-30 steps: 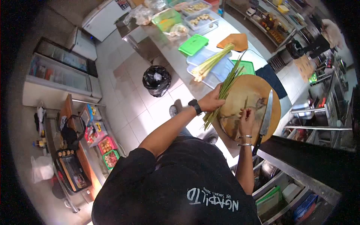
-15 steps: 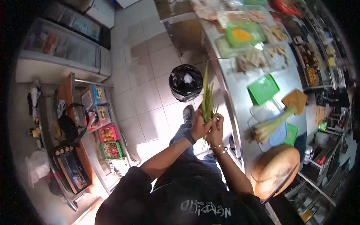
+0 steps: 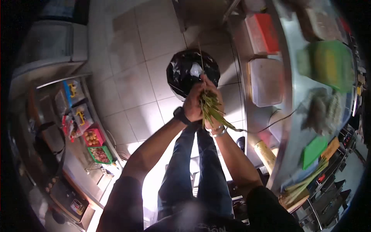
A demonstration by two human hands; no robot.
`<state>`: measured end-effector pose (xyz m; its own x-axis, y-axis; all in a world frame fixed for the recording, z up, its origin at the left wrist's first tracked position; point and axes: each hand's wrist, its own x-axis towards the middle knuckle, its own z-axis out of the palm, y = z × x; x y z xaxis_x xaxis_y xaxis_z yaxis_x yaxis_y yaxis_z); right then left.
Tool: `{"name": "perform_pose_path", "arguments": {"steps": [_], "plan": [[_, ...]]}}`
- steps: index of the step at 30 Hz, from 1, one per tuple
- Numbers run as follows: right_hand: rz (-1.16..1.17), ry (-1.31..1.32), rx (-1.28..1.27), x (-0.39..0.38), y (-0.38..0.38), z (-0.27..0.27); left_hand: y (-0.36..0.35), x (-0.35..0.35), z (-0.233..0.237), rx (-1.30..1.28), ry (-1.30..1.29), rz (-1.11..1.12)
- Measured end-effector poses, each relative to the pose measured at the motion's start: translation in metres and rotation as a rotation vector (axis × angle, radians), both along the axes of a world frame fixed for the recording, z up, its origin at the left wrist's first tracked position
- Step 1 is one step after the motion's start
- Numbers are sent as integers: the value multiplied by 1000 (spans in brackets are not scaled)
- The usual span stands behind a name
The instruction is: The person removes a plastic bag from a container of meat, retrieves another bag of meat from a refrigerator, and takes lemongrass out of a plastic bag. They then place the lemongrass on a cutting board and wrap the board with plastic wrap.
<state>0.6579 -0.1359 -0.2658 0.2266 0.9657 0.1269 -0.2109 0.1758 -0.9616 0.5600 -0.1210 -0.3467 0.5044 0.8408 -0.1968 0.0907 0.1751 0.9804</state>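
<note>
Over the bin, my left hand (image 3: 193, 103), with a black band at the wrist, is closed around a bunch of lemongrass (image 3: 210, 103). My right hand (image 3: 215, 92), wearing a metal bracelet, grips the same bunch from the other side. Green cut-looking ends point back toward me, and one long leaf hangs to the right. The fingers hide the middle of the bunch. Just beyond the hands stands a round bin lined with a black bag (image 3: 181, 71), with something whitish inside.
At right runs a steel counter (image 3: 288, 77) with a green container (image 3: 330, 65), a green lid (image 3: 315, 151) and more lemongrass stalks (image 3: 305, 185). Lidded tubs (image 3: 266, 83) sit on its lower shelf. At left, a shelf holds a pink basket of eggs (image 3: 92, 137) and a green basket (image 3: 100, 154).
My view has shifted forward over the bin. Both hands have moved the bunch to the bin's near edge and turned it, so the leaves now point toward me.
</note>
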Motion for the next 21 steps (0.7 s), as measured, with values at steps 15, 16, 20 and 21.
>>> {"name": "perform_pose_path", "arguments": {"steps": [15, 16, 20, 21], "plan": [[-79, -727, -705, 29, -125, -224, -138, -115, -128, 191, 908, -50], [-51, -554, -748, 24, -123, -199, -140, -119, -137, 255, 878, -34], [156, -1100, -660, 36, -187, -185, -97, -87, -117, 314, 816, 13], [521, -764, -1162, 46, -182, -155, -92, -77, -113, 268, 805, 18]]}}
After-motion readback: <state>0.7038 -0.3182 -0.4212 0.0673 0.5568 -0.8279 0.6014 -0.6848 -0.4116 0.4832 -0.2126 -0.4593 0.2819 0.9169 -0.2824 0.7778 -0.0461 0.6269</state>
